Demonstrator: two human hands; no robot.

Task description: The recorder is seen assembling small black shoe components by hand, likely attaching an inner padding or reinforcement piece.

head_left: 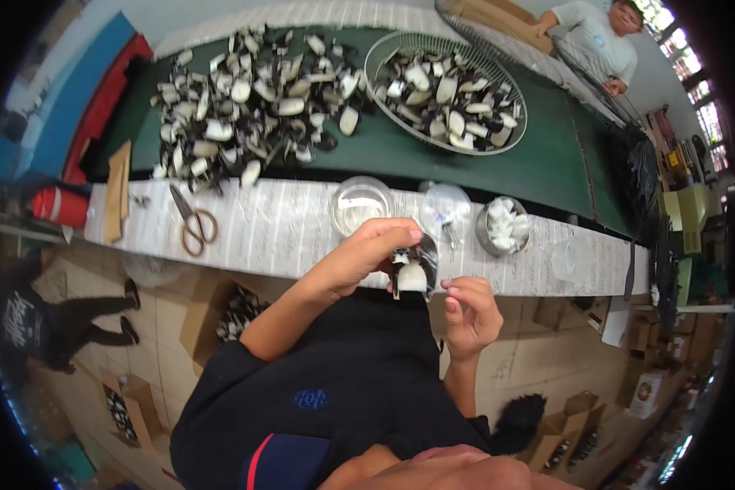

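My left hand (367,255) is closed round a black-and-white curved plastic piece (412,276), held up over the table's near edge. A pale rounded face of the piece points toward me, with a dark shell around it. Just to its right, my right hand (474,314) has its fingers curled in, thumb and forefinger close together near the piece. Whatever those fingertips pinch, if anything, is too small to make out. Beyond my left hand stands a round clear dish (361,204). A metal bowl of white pieces (505,226) sits farther right.
On the green surface (551,163) lie a heap of similar black-and-white pieces (257,102) and a wire basket (521,122) full of them. Scissors (192,224) and a cardboard strip (118,192) lie at left. A person (592,41) stands across the table; another (57,322) is at left.
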